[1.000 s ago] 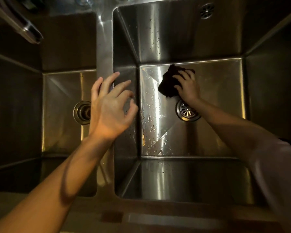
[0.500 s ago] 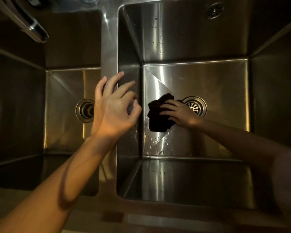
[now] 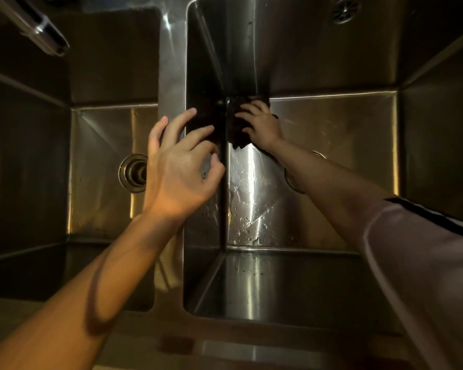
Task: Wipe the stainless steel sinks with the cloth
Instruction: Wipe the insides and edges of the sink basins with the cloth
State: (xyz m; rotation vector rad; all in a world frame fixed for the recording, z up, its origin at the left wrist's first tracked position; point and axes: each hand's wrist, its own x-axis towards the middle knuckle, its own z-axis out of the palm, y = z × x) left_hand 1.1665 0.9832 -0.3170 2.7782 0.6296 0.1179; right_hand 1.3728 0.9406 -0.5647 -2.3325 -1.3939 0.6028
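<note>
Two deep stainless steel sinks lie below me, a left sink (image 3: 99,161) and a right sink (image 3: 332,129), split by a steel divider (image 3: 171,76). My right hand (image 3: 262,126) presses a dark cloth (image 3: 237,134) onto the right sink's floor at its far left corner, against the divider wall. Water droplets cover the floor near the cloth. My left hand (image 3: 179,166) hovers above the divider with fingers spread and curled, holding nothing. My right forearm hides most of the right drain (image 3: 292,180).
A faucet spout (image 3: 43,36) juts in at the top left above the left sink. The left drain (image 3: 133,173) is open to view. An overflow hole (image 3: 344,9) sits high on the right sink's back wall. The counter edge (image 3: 225,351) runs along the bottom.
My right hand has slid the cloth from beside the drain toward the far left corner of the right sink. My left hand has stayed over the divider.
</note>
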